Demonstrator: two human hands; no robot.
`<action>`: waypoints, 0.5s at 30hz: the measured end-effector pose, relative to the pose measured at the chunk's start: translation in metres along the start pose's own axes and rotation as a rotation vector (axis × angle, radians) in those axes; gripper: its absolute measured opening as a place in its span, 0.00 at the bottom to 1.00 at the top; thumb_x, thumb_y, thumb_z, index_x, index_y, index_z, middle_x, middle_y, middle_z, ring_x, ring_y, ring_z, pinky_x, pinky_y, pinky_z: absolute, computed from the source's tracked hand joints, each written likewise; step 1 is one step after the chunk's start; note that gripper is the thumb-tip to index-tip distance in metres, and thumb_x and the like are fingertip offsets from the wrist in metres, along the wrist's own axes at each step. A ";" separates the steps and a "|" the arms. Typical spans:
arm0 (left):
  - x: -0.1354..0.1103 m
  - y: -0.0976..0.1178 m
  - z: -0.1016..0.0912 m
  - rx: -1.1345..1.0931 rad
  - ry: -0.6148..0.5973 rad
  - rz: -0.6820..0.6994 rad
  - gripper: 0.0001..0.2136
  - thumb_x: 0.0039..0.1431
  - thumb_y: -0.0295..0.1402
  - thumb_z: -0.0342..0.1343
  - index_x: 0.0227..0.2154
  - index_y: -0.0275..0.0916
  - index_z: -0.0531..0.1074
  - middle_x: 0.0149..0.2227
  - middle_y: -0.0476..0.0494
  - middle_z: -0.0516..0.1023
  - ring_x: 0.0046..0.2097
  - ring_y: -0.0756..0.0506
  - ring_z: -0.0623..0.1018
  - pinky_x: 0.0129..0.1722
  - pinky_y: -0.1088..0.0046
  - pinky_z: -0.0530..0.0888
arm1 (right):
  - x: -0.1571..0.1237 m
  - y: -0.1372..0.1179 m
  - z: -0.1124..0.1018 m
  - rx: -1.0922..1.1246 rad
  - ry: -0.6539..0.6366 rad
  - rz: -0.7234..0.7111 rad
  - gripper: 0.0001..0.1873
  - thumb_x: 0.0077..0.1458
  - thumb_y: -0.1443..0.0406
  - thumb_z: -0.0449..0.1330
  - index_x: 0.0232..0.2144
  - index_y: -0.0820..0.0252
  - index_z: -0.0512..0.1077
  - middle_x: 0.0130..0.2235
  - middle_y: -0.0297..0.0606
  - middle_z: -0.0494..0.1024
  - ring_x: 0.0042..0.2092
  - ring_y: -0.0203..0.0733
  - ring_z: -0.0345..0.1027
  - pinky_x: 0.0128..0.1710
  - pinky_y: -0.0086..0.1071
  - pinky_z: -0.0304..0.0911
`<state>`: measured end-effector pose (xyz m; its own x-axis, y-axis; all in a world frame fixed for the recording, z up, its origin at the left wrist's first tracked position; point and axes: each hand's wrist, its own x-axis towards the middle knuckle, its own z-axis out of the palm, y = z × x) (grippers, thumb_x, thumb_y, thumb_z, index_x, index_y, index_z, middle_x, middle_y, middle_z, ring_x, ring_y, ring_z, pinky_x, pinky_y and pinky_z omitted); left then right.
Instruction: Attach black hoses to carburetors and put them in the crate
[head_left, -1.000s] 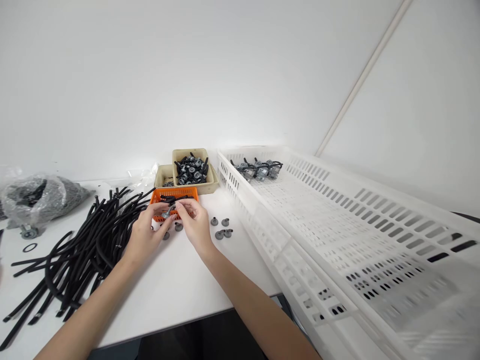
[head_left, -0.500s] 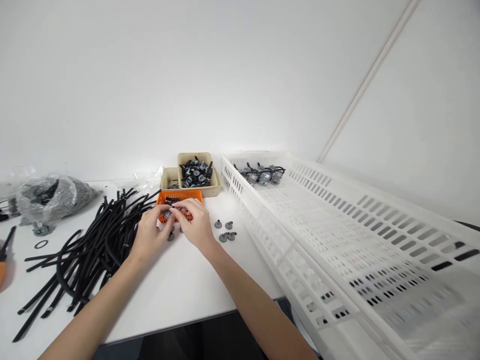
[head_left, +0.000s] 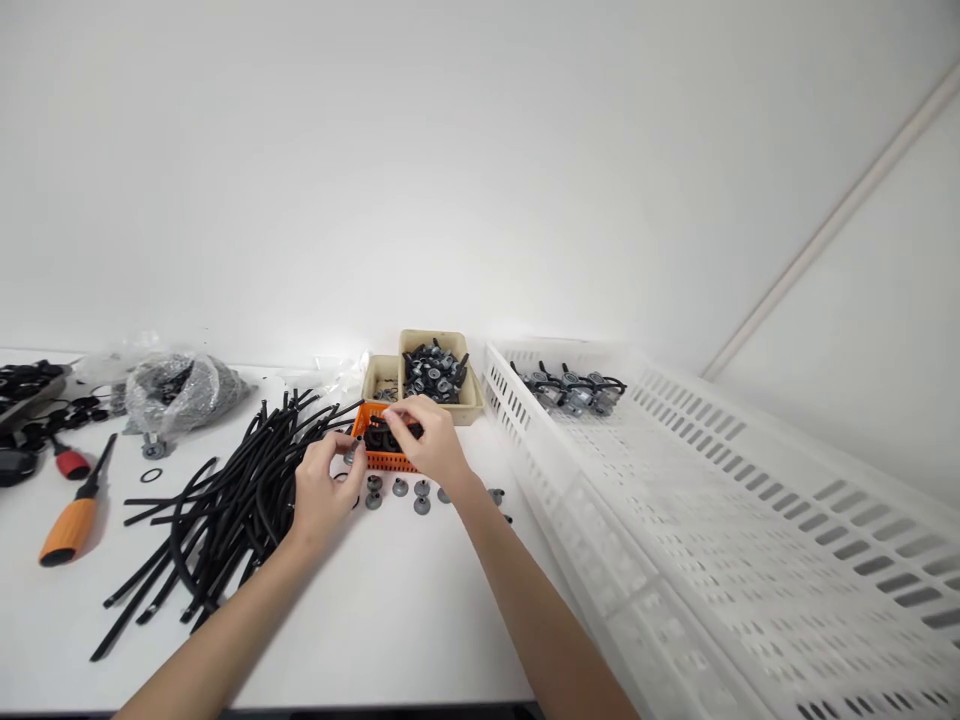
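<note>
The left hand (head_left: 324,488) pinches a small grey fitting (head_left: 350,455) just left of the orange basket (head_left: 384,452). The right hand (head_left: 427,443), fingers curled, reaches over that basket; what it holds I cannot tell.

A small assembly workshop — a white bench (head_left: 420,620) with a heap of black hoses (head_left: 225,500) at nine o'clock, beige bins of grey fittings (head_left: 435,375) at twelve, an orange-handled screwdriver (head_left: 71,515) far left, and a slotted white crate (head_left: 712,540) at three.
</note>
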<state>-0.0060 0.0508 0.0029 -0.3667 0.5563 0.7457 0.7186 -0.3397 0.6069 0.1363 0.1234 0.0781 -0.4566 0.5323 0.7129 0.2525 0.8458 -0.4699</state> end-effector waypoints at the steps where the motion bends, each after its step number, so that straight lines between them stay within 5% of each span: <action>1: 0.000 0.000 0.001 0.015 0.014 0.007 0.05 0.59 0.34 0.54 0.29 0.41 0.69 0.28 0.49 0.75 0.33 0.46 0.74 0.36 0.69 0.70 | 0.003 0.007 -0.002 -0.019 0.032 0.053 0.10 0.60 0.63 0.54 0.31 0.59 0.73 0.33 0.39 0.78 0.37 0.41 0.70 0.41 0.34 0.64; 7: -0.003 0.003 0.006 0.040 -0.002 0.089 0.02 0.60 0.32 0.54 0.32 0.42 0.70 0.31 0.48 0.78 0.36 0.45 0.75 0.39 0.67 0.71 | 0.004 0.041 -0.008 -0.034 0.072 0.336 0.14 0.61 0.60 0.52 0.31 0.58 0.74 0.30 0.36 0.78 0.32 0.40 0.71 0.36 0.31 0.64; 15: -0.007 0.000 0.005 0.026 -0.053 0.118 0.02 0.60 0.31 0.55 0.32 0.44 0.70 0.31 0.49 0.78 0.36 0.44 0.75 0.39 0.64 0.71 | -0.016 0.041 -0.008 -0.150 0.055 0.279 0.12 0.61 0.63 0.51 0.33 0.58 0.74 0.34 0.39 0.79 0.38 0.43 0.72 0.41 0.35 0.64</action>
<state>-0.0002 0.0502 -0.0035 -0.2474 0.5530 0.7956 0.7700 -0.3862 0.5079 0.1606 0.1499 0.0513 -0.3060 0.7422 0.5963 0.4862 0.6603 -0.5723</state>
